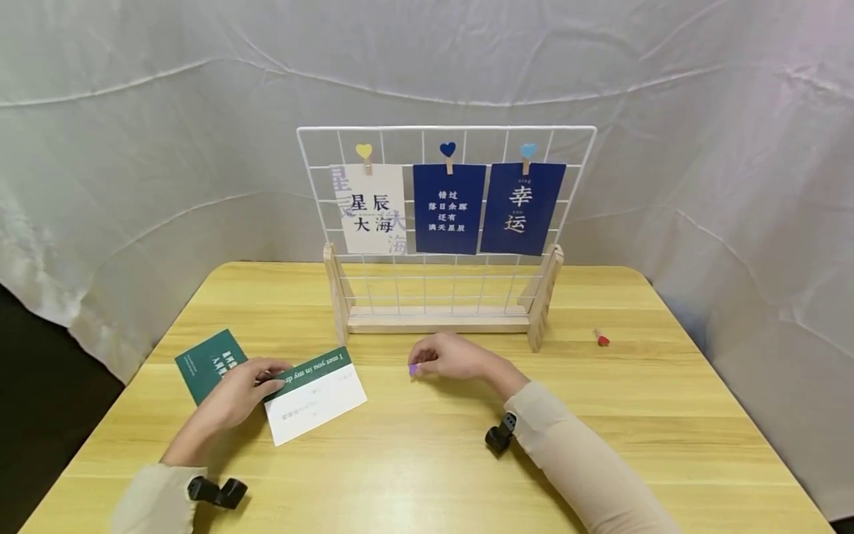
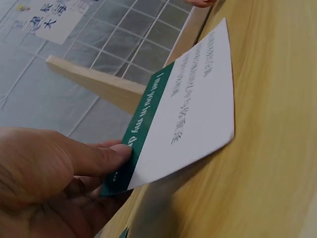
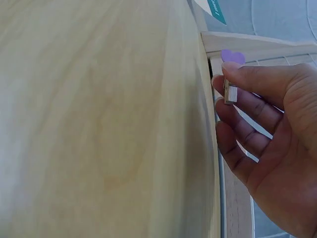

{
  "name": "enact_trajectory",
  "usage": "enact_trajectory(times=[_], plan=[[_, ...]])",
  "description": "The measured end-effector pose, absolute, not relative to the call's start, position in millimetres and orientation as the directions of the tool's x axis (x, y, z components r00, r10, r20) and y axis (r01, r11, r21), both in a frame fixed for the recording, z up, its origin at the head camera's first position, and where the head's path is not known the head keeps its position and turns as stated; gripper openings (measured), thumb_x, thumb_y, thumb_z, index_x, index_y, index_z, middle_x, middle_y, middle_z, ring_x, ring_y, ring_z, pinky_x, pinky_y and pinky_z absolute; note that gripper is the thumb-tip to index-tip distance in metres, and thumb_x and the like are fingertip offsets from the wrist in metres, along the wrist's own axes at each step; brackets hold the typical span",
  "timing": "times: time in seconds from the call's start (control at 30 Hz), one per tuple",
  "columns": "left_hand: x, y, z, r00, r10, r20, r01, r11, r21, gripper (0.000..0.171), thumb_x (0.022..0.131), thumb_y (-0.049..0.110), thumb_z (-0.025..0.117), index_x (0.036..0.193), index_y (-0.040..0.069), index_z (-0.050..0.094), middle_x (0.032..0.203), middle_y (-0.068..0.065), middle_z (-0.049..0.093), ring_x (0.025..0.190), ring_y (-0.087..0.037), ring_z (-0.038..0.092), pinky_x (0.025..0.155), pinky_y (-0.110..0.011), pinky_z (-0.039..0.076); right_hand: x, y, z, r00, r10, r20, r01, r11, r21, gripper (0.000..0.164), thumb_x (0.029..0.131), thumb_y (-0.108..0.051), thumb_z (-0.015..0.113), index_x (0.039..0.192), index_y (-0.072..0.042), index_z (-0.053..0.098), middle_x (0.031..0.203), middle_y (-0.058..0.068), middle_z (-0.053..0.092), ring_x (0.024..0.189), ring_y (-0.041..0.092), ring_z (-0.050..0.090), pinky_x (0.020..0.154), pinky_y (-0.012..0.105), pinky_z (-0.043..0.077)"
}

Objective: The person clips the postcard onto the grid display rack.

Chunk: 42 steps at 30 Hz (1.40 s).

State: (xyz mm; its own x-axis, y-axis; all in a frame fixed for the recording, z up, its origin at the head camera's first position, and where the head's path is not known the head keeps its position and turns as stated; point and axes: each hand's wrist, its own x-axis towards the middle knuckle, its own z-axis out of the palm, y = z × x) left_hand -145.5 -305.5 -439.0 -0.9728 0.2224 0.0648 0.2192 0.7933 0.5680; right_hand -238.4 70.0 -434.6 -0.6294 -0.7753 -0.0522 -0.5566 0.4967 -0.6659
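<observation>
My left hand (image 1: 239, 391) pinches a green-and-white card (image 1: 316, 404) by its green edge. In the left wrist view that card (image 2: 185, 106) is tilted up off the wood, thumb on top. A second, green card (image 1: 208, 363) lies partly behind the left hand. Before the rack's base, my right hand (image 1: 460, 357) holds a small wooden clothespin with a purple heart (image 1: 414, 368). The right wrist view shows this clothespin (image 3: 230, 93) between thumb and index finger, the other fingers loosely bent.
A white wire grid (image 1: 454, 285) stands upright in a wooden base (image 1: 437, 323). Heart clothespins hold a white card (image 1: 373, 196), a blue card (image 1: 448, 189) and another blue card (image 1: 514, 230) on it. A red-heart clothespin (image 1: 603, 340) lies on the table at right.
</observation>
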Motion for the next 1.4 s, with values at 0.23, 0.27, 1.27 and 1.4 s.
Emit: enact_trajectory(times=[0.23, 0.27, 1.27, 1.4], plan=[[-152.4, -292.2, -435.6, -0.971, 0.218, 0.100, 0.235, 0.773, 0.590, 0.025, 0.094, 0.004, 0.064, 0.119, 0.006, 0.066, 0.101, -0.004, 0.065, 0.091, -0.024, 0.060, 0.079, -0.045, 0.049, -240.1, 81.8, -432.1, -0.694, -0.720, -0.006, -0.486, 0.474, -0.734, 0.008, 0.093, -0.016, 0.069, 0.101, -0.014, 0.069, 0.092, -0.006, 0.067, 0.088, 0.010, 0.062, 0.081, 0.029, 0.052], [-153.0, -290.3, -435.2, -0.970, 0.218, 0.103, 0.236, 0.770, 0.593, 0.025, 0.093, 0.004, 0.065, 0.118, 0.006, 0.067, 0.101, -0.004, 0.065, 0.091, -0.024, 0.060, 0.079, -0.045, 0.049, -240.2, 83.5, -432.1, -0.700, -0.715, -0.002, -0.479, 0.471, -0.741, 0.008, 0.093, -0.015, 0.069, 0.100, -0.014, 0.068, 0.092, -0.005, 0.068, 0.087, 0.011, 0.062, 0.081, 0.030, 0.052], [-171.1, -250.8, -429.6, -0.947, 0.320, 0.008, 0.240, 0.690, 0.683, 0.009, 0.099, 0.017, 0.059, 0.098, 0.011, 0.066, 0.087, 0.001, 0.062, 0.079, -0.017, 0.054, 0.069, -0.033, 0.046, -227.7, 125.5, -435.1, -0.750, -0.655, 0.093, -0.469, 0.428, -0.772, 0.020, 0.095, -0.010, 0.064, 0.112, -0.001, 0.068, 0.099, 0.006, 0.071, 0.089, 0.015, 0.063, 0.082, 0.033, 0.053], [-170.7, -247.2, -426.8, -0.927, 0.375, 0.003, 0.277, 0.678, 0.681, 0.013, 0.099, 0.013, 0.059, 0.106, 0.010, 0.070, 0.096, 0.000, 0.066, 0.083, -0.016, 0.057, 0.074, -0.035, 0.049, -225.2, 130.6, -435.3, -0.764, -0.641, 0.078, -0.453, 0.446, -0.772, 0.021, 0.095, -0.012, 0.064, 0.114, -0.001, 0.068, 0.098, 0.007, 0.070, 0.088, 0.015, 0.063, 0.082, 0.034, 0.052]])
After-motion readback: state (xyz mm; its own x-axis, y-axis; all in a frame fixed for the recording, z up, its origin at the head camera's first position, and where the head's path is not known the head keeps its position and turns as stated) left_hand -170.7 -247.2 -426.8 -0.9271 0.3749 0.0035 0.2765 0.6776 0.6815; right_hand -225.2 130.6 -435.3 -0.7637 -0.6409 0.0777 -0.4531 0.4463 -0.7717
